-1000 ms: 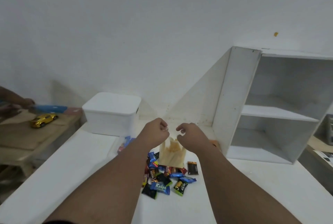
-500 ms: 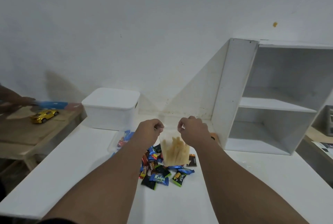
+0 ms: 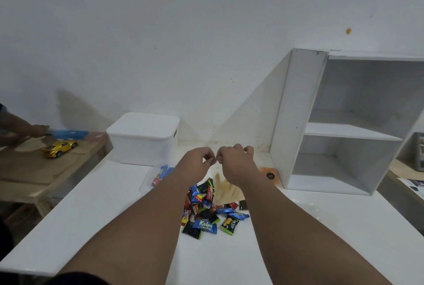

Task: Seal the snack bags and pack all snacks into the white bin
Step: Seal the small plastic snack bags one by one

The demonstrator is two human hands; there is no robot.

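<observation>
Both hands pinched on top edge of clear snack bag (image 3: 226, 190) of pale sticks, held upright over candy pile (image 3: 206, 211): left hand (image 3: 197, 163) and right hand (image 3: 236, 161) nearly touching. Lidded white bin (image 3: 142, 140) sits behind-left on tabletop (image 3: 103, 211).

my white worktop (image 3: 96, 211) carries the lidded bin (image 3: 142, 140), a shelf unit (image 3: 296, 124), and loose snacks (image 3: 206, 213) before me.

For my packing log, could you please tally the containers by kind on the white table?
Clear plastic snack bags: 2, one with pale sticks, one with wrapped candies
Lidded white plastic bin: 1
White open shelf unit: 1
Total: 4
</observation>
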